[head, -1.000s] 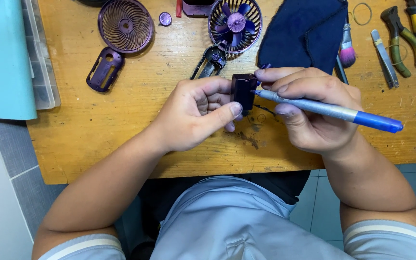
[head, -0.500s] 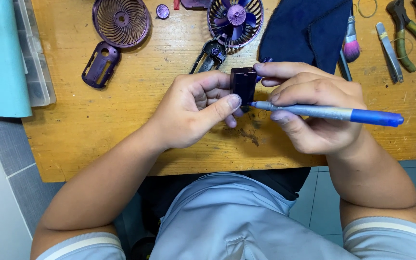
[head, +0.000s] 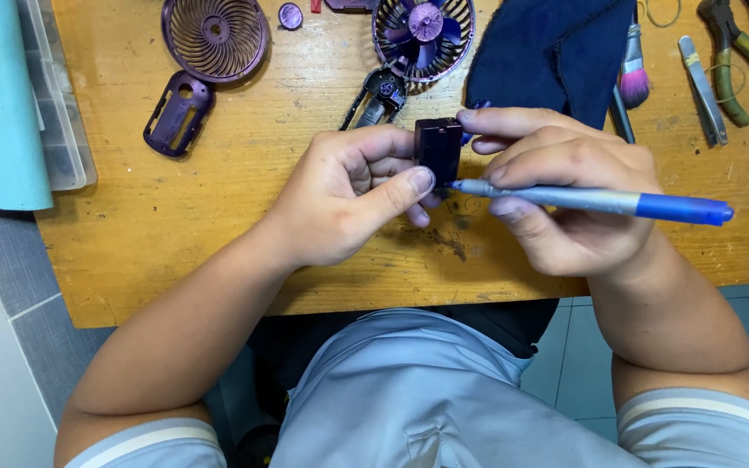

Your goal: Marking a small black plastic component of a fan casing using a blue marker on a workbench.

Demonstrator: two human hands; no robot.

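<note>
One small dark purple block (head: 438,147), boxy and glossy, sits right in the middle, held up just above the wooden desk (head: 218,225). The left hand (head: 348,195) pinches it, thumb pressed at its lower edge, fingers curled behind. The right hand (head: 565,195) steadies the block's top with its forefinger and grips one blue-handled screwdriver (head: 591,199), lying level, tip touching the block's lower corner (what it touches there is too small to tell). Both forearms angle in from below. Further out: one purple round grille (head: 215,36), one purple handle shell (head: 179,113), one fan head with blades (head: 423,35), one dark blue cloth (head: 556,52), one pink-bristled brush (head: 633,74), and pliers (head: 726,61) at far right.
</note>
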